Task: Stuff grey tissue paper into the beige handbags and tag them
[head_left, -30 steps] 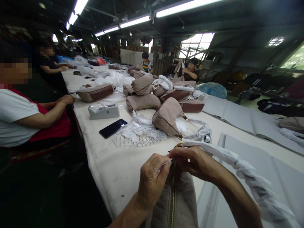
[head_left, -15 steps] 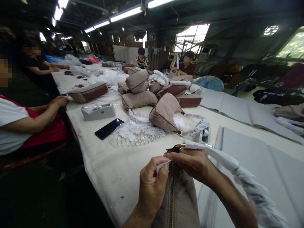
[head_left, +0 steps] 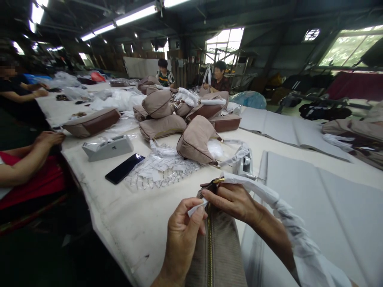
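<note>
A taupe handbag with a gold zipper lies in front of me at the table's near edge. My left hand pinches a small white paper slip just left of the zipper's end. My right hand has its fingers closed at the zipper's top end, touching the same slip. The bag's strap, wrapped in white tissue paper, runs from the gold ring over my right forearm to the lower right.
A pile of taupe handbags sits mid-table, with a heap of white paper slips, a black phone and a tape dispenser. Grey sheets lie right. A person's arm rests at left; other people sit farther back.
The view has swung to the right, so everything on the table shifted left. My hands stay together at the zipper's end, and the left thumb and finger have pulled the slip slightly away.
</note>
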`<state>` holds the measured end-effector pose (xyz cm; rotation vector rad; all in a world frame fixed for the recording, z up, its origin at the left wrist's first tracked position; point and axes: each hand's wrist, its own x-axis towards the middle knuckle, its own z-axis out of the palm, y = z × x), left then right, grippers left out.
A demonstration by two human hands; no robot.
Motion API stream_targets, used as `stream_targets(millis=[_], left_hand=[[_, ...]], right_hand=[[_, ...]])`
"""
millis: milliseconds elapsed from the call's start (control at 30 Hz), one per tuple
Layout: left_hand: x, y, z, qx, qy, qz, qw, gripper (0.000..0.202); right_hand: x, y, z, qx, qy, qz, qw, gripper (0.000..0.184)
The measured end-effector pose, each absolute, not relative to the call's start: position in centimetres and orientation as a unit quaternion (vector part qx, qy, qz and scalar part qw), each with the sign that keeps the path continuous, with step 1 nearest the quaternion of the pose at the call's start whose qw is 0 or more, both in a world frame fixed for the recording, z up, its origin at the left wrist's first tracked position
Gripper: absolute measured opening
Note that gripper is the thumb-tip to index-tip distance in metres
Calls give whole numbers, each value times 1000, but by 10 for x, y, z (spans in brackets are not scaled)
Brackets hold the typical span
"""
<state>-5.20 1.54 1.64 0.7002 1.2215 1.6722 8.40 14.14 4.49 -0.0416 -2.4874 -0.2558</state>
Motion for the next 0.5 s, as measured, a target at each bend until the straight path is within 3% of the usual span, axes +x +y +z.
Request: stream_targets(millis=[100,233,500], left_hand=[[-66,15,30,216,463,658,553,40],[-82,21,45,201,475,557,651,35],[-81,23,44,254,523,537,612,33]], right_hand=[[79,138,42,-4,-929,-114,351,33],[76,135,44,-4,-928,-133,348,31],[84,127,30,-45,-935,-135,326,24]])
